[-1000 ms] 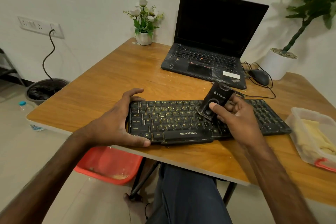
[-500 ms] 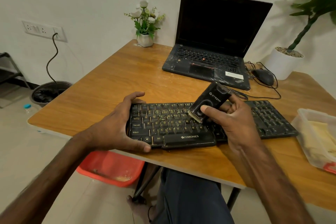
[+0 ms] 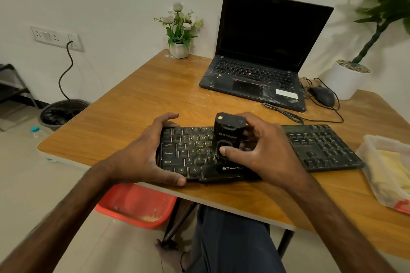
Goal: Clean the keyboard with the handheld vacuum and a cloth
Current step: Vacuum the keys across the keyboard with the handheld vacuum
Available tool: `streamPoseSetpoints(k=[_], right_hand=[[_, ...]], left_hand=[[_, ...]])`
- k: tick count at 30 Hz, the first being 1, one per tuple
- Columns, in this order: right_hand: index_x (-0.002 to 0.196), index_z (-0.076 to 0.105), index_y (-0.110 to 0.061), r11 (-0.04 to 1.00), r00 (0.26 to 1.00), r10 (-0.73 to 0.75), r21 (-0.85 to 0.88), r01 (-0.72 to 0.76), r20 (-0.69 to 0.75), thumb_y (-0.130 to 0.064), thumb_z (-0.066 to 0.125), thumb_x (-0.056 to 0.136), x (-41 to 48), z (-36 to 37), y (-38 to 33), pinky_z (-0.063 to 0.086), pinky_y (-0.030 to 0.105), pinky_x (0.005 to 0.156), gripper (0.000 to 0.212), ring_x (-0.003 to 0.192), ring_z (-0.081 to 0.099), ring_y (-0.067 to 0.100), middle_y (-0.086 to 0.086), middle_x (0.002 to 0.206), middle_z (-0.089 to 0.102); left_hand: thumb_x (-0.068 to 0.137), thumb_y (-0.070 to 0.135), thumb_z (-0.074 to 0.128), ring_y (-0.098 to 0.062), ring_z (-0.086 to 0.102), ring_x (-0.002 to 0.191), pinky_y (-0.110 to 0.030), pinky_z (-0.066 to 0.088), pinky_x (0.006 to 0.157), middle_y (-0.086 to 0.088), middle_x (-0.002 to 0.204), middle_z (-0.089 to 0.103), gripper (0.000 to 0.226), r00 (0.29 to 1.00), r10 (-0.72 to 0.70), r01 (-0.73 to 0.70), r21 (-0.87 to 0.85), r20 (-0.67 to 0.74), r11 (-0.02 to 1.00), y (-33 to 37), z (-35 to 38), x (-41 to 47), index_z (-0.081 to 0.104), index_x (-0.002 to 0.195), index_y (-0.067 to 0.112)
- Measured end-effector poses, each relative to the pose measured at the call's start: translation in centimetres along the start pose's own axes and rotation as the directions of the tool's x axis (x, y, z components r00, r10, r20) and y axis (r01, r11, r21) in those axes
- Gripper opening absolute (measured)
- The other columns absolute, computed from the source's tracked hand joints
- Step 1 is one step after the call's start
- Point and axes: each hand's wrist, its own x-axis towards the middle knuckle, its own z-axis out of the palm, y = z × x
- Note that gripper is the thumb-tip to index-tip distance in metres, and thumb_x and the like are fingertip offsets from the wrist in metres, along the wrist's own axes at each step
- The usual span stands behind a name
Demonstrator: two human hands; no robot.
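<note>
A black keyboard (image 3: 319, 146) lies along the near edge of the wooden table (image 3: 155, 99). My left hand (image 3: 142, 153) grips its left end, thumb on the front edge and fingers over the back edge. My right hand (image 3: 264, 150) holds a small black handheld vacuum (image 3: 228, 133) upright, nozzle down on the keys left of the keyboard's middle, with the thumb on its front button. A pale yellow cloth (image 3: 386, 170) lies in a clear plastic box (image 3: 368, 142) at the right edge.
An open black laptop (image 3: 261, 51) stands at the back of the table with a wired mouse (image 3: 321, 95) beside it. A small flower pot (image 3: 178, 50) and a big white plant pot (image 3: 346, 80) sit at the back. A red tub (image 3: 137, 204) lies on the floor.
My right hand moved the vacuum leftward across the keys and tipped it from a slant to upright. My left hand kept its grip on the keyboard's left end.
</note>
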Motion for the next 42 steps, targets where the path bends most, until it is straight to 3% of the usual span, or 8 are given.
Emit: streamPoseSetpoints(k=[4,16,19,24,30,34,38,42], right_hand=[[0.131,0.055,-0.023,0.979,0.999,-0.034,-0.2,0.028,-0.028,-0.027,0.081,0.079,0.6,-0.6,0.5,0.051,0.007,0.076,0.058,0.095,0.063,0.0,-0.008,0.114,0.068],[0.132,0.055,-0.025,0.979,0.983,-0.083,-0.171,0.111,0.167,-0.027,0.08,0.079,1.6,-1.3,-0.4,0.058,0.03,0.086,0.058,0.102,0.065,0.004,-0.01,0.115,0.068],[0.13,0.056,-0.025,0.988,0.98,-0.101,-0.094,0.119,0.174,-0.025,0.08,0.08,1.5,-0.5,-0.4,0.058,0.028,0.087,0.056,0.104,0.064,0.001,-0.012,0.115,0.068],[0.131,0.055,-0.026,0.964,0.988,-0.034,-0.254,0.071,0.15,-0.03,0.079,0.08,1.9,-2.4,0.4,0.056,0.025,0.087,0.057,0.1,0.062,-0.002,-0.011,0.115,0.068],[0.131,0.055,-0.022,0.993,0.984,-0.114,-0.029,0.118,0.134,-0.024,0.08,0.08,2.7,1.5,-1.1,0.056,0.029,0.089,0.056,0.105,0.063,0.002,-0.009,0.117,0.067],[0.134,0.051,-0.024,0.985,0.967,-0.088,-0.121,0.12,0.238,-0.026,0.077,0.083,4.0,1.7,-0.9,0.053,0.02,0.09,0.058,0.108,0.06,0.001,-0.007,0.123,0.064],[0.131,0.054,-0.024,0.978,0.982,0.0,-0.205,0.04,0.191,-0.029,0.079,0.081,4.5,-0.6,-0.2,0.049,0.008,0.079,0.056,0.1,0.058,-0.004,-0.01,0.12,0.065],[0.128,0.055,-0.026,0.997,0.976,-0.037,-0.057,0.051,0.216,-0.027,0.08,0.08,3.8,1.5,-1.4,0.054,0.022,0.088,0.054,0.106,0.06,-0.002,-0.013,0.117,0.065]], left_hand=[[0.043,0.065,0.094,-0.009,0.044,0.137,-0.044,0.042,0.114,0.014,0.146,0.036,0.135,1.0,0.005,-0.005,-0.02,0.0,1.0,-0.2,0.0,0.1,0.011,0.148,0.056],[0.043,0.065,0.093,-0.003,0.045,0.134,-0.039,0.042,0.114,0.018,0.145,0.037,0.136,1.0,0.002,-0.002,-0.016,0.005,1.0,0.0,0.1,0.0,0.008,0.148,0.054],[0.044,0.064,0.094,-0.003,0.045,0.134,-0.04,0.043,0.114,0.019,0.144,0.037,0.135,1.0,0.002,-0.002,-0.008,0.009,1.0,0.0,0.1,-0.1,0.008,0.148,0.055],[0.045,0.065,0.093,-0.003,0.043,0.135,-0.04,0.041,0.115,0.018,0.145,0.036,0.134,1.0,0.006,-0.006,0.008,-0.001,1.0,-0.2,0.2,0.1,0.008,0.148,0.055],[0.046,0.062,0.094,-0.004,0.045,0.135,-0.04,0.043,0.113,0.016,0.145,0.038,0.133,1.0,0.021,-0.021,-0.01,0.003,1.0,0.0,0.2,-0.1,0.008,0.147,0.056],[0.047,0.061,0.094,-0.001,0.045,0.134,-0.038,0.043,0.113,0.019,0.145,0.038,0.131,1.0,0.016,-0.016,0.001,0.004,1.0,0.1,0.1,0.0,0.008,0.146,0.058],[0.045,0.064,0.093,-0.002,0.043,0.135,-0.04,0.042,0.114,0.018,0.146,0.036,0.133,1.0,0.003,-0.003,-0.002,-0.001,1.0,0.0,0.1,-0.1,0.008,0.147,0.058],[0.046,0.061,0.095,-0.005,0.044,0.135,-0.041,0.043,0.113,0.017,0.145,0.038,0.133,1.0,0.02,-0.02,-0.013,-0.002,1.0,-0.1,0.1,-0.1,0.008,0.148,0.056]])
